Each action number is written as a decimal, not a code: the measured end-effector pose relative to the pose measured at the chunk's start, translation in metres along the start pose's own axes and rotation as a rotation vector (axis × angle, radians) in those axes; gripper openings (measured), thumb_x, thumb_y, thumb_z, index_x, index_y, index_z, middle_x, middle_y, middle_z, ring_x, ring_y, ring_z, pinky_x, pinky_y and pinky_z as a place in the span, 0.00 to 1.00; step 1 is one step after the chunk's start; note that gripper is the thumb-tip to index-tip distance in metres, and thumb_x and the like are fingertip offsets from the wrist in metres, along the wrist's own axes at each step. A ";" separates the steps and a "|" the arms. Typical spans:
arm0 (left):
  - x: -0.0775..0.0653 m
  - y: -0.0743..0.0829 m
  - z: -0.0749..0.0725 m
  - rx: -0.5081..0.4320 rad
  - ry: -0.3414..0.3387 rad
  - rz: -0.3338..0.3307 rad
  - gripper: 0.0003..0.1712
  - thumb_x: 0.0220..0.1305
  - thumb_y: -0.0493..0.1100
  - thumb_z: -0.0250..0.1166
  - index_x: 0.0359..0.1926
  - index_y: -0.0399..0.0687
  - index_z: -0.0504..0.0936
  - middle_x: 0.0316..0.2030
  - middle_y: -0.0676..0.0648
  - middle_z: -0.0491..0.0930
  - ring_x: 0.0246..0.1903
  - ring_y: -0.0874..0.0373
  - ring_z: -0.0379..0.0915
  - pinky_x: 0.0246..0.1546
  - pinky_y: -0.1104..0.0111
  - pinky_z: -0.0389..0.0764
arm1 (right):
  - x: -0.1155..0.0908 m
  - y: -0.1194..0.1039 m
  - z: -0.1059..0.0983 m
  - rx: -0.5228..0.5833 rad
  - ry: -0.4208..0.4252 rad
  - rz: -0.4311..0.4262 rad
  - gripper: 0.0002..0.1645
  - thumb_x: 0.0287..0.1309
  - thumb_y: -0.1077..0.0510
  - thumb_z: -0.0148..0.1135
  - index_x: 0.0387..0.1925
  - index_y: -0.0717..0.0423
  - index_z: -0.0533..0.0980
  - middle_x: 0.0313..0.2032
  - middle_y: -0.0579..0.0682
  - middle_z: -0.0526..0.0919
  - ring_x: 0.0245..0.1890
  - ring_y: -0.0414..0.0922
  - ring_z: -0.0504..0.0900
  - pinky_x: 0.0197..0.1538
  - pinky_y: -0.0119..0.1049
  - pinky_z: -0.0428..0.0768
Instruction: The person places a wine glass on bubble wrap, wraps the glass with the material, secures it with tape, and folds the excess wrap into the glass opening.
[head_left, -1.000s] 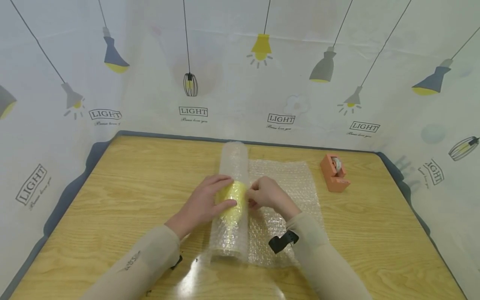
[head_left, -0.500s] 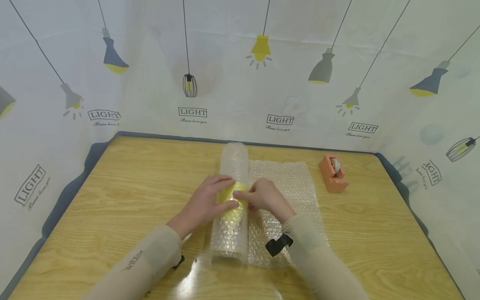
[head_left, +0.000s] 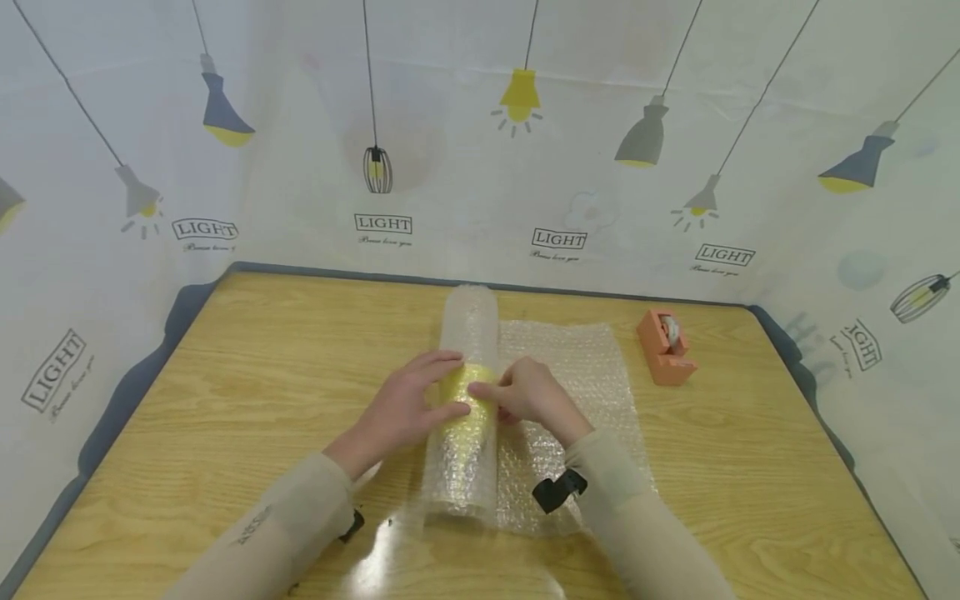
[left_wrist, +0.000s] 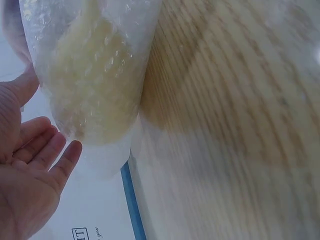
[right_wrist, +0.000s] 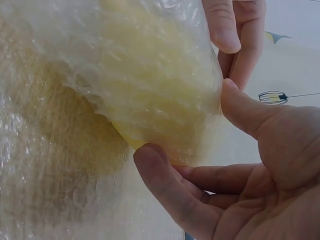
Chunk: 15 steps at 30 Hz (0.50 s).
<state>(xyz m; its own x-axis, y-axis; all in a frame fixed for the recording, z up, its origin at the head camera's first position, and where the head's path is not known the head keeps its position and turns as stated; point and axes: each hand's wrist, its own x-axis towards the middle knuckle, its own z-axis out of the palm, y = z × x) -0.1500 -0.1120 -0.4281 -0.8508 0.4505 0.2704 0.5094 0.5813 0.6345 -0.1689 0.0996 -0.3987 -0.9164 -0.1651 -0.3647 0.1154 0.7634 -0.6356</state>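
Observation:
A bubble wrap roll (head_left: 471, 333) lies lengthwise away from me on the wooden table. Inside its clear layers shows a yellow object (head_left: 472, 425), whose kind the wrap obscures. Fairly straight fingers and thumb of my left hand (head_left: 401, 408) rest on the roll's left side. My right hand (head_left: 534, 392) grips the roll's right side, thumb on top and curled fingers at its lower edge, as the right wrist view shows. A flat bubble wrap sheet (head_left: 577, 367) extends rightward from the roll, partly beneath my right forearm.
An orange tape dispenser (head_left: 666, 350) with a tape roll stands on the table, right of the sheet. Behind the table (head_left: 300, 333) and at its sides hangs a pale cloth (head_left: 465, 167) printed with lamps.
The right thumb has come up over the roll's right side onto its top. The left hand has shifted slightly left within the last half second. The roll stays in nearly the same place.

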 end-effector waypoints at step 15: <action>-0.005 -0.012 -0.005 -0.115 -0.047 -0.131 0.38 0.63 0.45 0.74 0.71 0.40 0.72 0.70 0.37 0.70 0.59 0.39 0.77 0.59 0.50 0.83 | 0.001 0.011 -0.004 -0.038 -0.068 -0.035 0.31 0.70 0.37 0.62 0.24 0.59 0.83 0.25 0.55 0.86 0.27 0.48 0.85 0.35 0.39 0.86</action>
<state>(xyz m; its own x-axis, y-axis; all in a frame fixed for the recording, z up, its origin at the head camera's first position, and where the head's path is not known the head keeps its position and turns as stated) -0.1525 -0.1249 -0.4338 -0.9005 0.4088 0.1482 0.3748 0.5570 0.7412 -0.1698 0.1105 -0.4034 -0.8912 -0.2336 -0.3888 0.0675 0.7794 -0.6229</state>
